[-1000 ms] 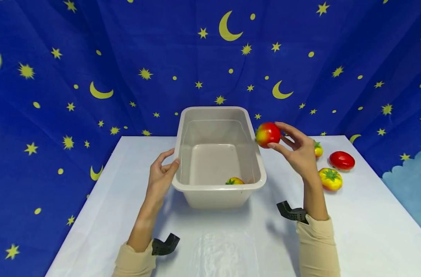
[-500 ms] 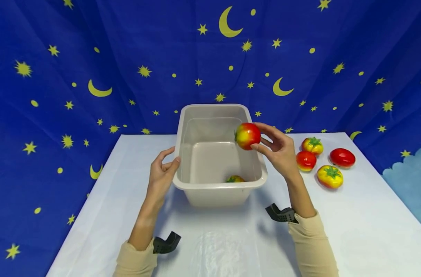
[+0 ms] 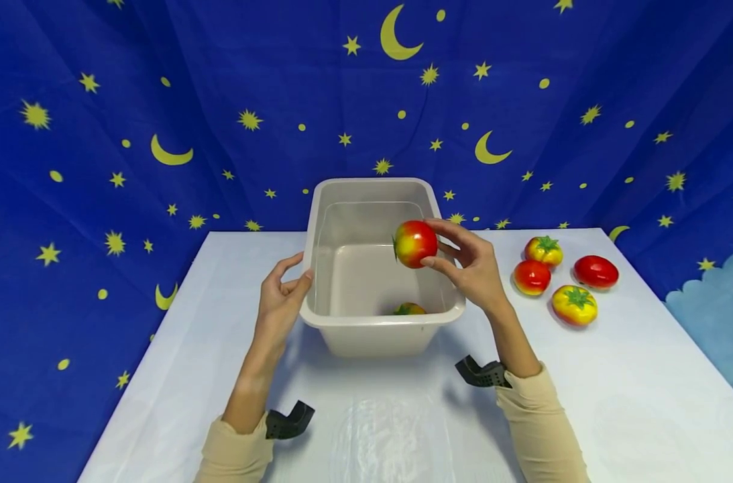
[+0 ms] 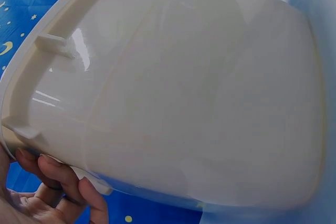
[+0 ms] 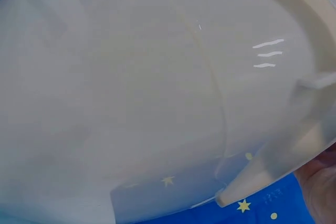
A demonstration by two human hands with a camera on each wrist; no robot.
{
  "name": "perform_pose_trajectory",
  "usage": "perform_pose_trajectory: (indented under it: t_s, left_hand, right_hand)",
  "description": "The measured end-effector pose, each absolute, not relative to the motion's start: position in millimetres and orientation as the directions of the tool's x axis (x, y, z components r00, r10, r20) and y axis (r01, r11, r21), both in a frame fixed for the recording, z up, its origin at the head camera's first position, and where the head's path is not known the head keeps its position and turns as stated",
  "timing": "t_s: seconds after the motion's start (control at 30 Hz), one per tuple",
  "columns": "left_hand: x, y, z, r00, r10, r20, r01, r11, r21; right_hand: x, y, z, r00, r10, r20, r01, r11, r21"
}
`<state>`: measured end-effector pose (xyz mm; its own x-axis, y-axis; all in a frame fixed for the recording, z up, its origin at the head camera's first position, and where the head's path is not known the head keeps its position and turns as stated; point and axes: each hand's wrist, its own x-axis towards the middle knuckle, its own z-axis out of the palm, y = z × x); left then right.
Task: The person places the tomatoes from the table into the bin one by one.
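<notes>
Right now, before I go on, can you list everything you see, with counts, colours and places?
Tub: 1, beige-grey, on the table
Held fruit: 1, red and yellow, over the tub
Fruit in the tub: 1, yellow-orange with green, near right corner
Yellow fruits: 2, green-topped, right of the tub
Red fruits: 2, beside the yellow ones
Table: 1, white, underneath
Backdrop: blue, yellow moons and stars, behind
Wrist mounts: 2, black, one per wrist
Sleeves: 2, tan, forearms
Left hand: 1, gripping tub's left rim
Right hand: 1, holding fruit
</notes>
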<state>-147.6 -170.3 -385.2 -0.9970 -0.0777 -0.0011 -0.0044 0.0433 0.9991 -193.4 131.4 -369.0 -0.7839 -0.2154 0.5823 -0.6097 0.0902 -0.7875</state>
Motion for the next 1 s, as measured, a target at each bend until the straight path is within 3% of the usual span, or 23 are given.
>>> perform_pose_trajectory:
  t_s: [0.37,0.77,1.0]
  left_hand:
    - [-147.4,-169.3,-384.7,-0.997,-0.079,0.006,0.002,0.056,0.998]
    - [-146.5,-169.2,-383.6,-0.995,-0.098,-0.012,-0.018,0.061,0.998]
    - [-146.7,-168.9,-385.1,-0.996,-0.091,-0.01,-0.016,0.063,0.998]
  right_hand:
    - [-192.0,138.8,-369.4,-0.745,-0.288,0.602,-0.658,0.164,-0.735]
    - [-188.8,161.4,-360.3,-0.739,-0.216,0.638,-0.673,0.184,-0.716]
    - [-186.6,186.6,-356.2,-0.705,-0.133,0.696,-0.709,0.117,-0.696]
